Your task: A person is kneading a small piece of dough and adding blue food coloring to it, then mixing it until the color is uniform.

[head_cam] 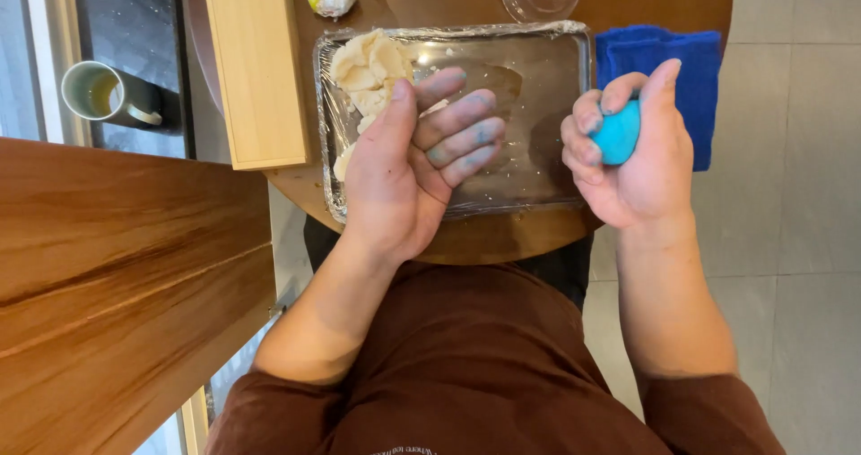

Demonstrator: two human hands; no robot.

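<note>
dough (369,71) in tray (547,43), cloth (695,60) right of tray

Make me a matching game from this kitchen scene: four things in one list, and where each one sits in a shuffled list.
Things:
1 blue dough ball
2 white dough
3 blue cloth
4 mug

Places:
A far-left corner of the lined tray
B squeezed in the right hand
C on the dark counter, far left
D right of the tray

Pairs: 1-B, 2-A, 3-D, 4-C
</note>
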